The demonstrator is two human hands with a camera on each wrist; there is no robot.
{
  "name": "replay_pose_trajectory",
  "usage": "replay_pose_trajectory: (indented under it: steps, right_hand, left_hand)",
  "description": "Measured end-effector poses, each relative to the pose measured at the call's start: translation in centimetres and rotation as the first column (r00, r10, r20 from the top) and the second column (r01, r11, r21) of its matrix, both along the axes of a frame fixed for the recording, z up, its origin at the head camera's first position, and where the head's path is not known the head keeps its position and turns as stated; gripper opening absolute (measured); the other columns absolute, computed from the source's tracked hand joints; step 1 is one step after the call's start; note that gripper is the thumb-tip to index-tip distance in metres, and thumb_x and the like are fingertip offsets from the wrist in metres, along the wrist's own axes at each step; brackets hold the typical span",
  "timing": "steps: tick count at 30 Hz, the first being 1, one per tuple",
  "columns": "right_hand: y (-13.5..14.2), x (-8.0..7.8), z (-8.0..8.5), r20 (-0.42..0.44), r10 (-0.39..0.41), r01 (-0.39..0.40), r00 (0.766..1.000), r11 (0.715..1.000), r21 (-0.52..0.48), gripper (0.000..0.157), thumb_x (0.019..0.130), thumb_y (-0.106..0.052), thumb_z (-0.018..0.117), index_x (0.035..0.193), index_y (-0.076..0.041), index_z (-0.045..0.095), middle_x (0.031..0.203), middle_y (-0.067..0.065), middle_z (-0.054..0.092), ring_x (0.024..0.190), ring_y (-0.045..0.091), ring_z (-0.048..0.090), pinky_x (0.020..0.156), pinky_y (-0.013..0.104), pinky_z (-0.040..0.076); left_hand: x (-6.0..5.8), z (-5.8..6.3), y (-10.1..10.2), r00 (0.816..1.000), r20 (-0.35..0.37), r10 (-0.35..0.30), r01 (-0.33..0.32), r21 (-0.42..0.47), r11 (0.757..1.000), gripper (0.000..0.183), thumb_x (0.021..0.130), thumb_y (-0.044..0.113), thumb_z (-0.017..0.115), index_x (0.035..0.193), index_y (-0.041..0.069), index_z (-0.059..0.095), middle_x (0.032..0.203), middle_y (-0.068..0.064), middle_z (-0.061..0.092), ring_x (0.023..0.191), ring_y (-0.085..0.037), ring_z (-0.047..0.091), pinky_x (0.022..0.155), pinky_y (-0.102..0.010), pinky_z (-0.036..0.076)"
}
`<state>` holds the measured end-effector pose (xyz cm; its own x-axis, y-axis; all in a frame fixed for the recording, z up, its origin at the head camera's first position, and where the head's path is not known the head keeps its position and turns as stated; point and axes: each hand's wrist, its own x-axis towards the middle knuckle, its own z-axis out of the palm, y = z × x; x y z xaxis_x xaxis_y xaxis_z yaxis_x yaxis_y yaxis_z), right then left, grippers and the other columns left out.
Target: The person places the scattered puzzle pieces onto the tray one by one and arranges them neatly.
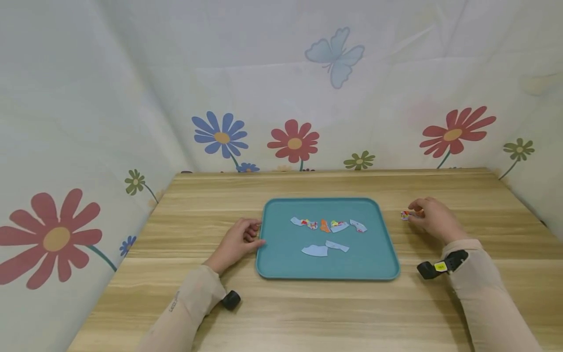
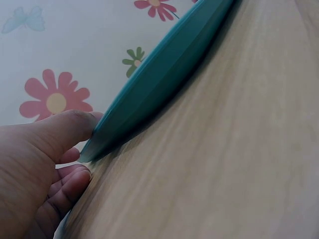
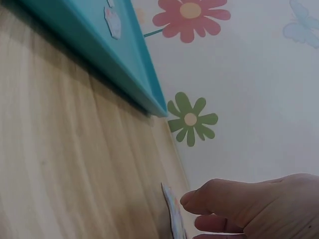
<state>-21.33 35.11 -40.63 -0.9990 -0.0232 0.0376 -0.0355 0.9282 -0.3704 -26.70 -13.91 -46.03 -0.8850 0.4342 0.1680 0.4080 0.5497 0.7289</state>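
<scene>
My left hand [image 1: 237,242] grips the left rim of a teal tray [image 1: 286,269], thumb on the rim and the other fingers curled beside it; the left wrist view shows the thumb [image 2: 70,129] against the tray wall. At the right, my right hand [image 1: 433,217] is low over a small, flat, irregular piece [image 1: 404,215] with a red, yellow and white print. Its thumb and fingertips are right at the piece, a little apart. An orange patch [image 1: 418,213] shows between the fingers. The right wrist view shows the piece [image 3: 173,211] nearly edge-on.
On the tray lie several irregular flat pieces: a row with coloured prints, including an orange piece [image 1: 324,225], and two pale pieces, one a pale blue piece [image 1: 314,251]. The tray stands on a wooden table [image 1: 334,313]. A flower-printed curtain [image 1: 264,88] hangs behind.
</scene>
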Motion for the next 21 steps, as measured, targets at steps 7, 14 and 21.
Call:
replay_pose_trajectory:
  steps: [7, 14, 21]
  right_hand:
    - [0.4, -0.1, -0.7, 0.002, -0.022, 0.022, 1.000, 0.999, 0.042, 0.038, 0.088, -0.013, 0.065, 0.114, 0.013, 0.059, 0.104, 0.030, 0.057, 0.094, 0.040, 0.057, 0.085, 0.057, 0.047]
    - [0.9, -0.2, -1.3, -0.029, -0.013, 0.014, 1.000, 0.998, 0.054, 0.034, 0.087, -0.012, 0.065, 0.108, 0.014, 0.061, 0.099, 0.029, 0.055, 0.088, 0.038, 0.056, 0.081, 0.055, 0.047]
    - [0.8, -0.1, -1.2, -0.022, -0.025, 0.026, 0.999, 0.999, 0.046, 0.032, 0.088, -0.013, 0.064, 0.106, 0.013, 0.060, 0.098, 0.027, 0.055, 0.087, 0.036, 0.055, 0.080, 0.054, 0.047]
  left_hand:
    - [-0.1, -0.1, -0.1, 1.000, 0.002, -0.005, 0.005, 0.002, 1.000, 0.051, 0.084, 0.017, 0.075, 0.128, 0.000, 0.055, 0.107, -0.011, 0.055, 0.090, -0.015, 0.055, 0.079, -0.025, 0.052]
    - [0.0, 0.0, 0.0, 1.000, 0.006, -0.004, 0.004, -0.001, 1.000, 0.052, 0.084, 0.018, 0.075, 0.129, 0.001, 0.055, 0.108, -0.011, 0.056, 0.090, -0.016, 0.055, 0.080, -0.028, 0.052]
    - [0.0, -0.1, -0.1, 1.000, 0.001, -0.006, 0.006, 0.005, 1.000, 0.052, 0.085, 0.019, 0.075, 0.129, 0.000, 0.055, 0.107, -0.011, 0.056, 0.090, -0.015, 0.055, 0.079, -0.026, 0.052]
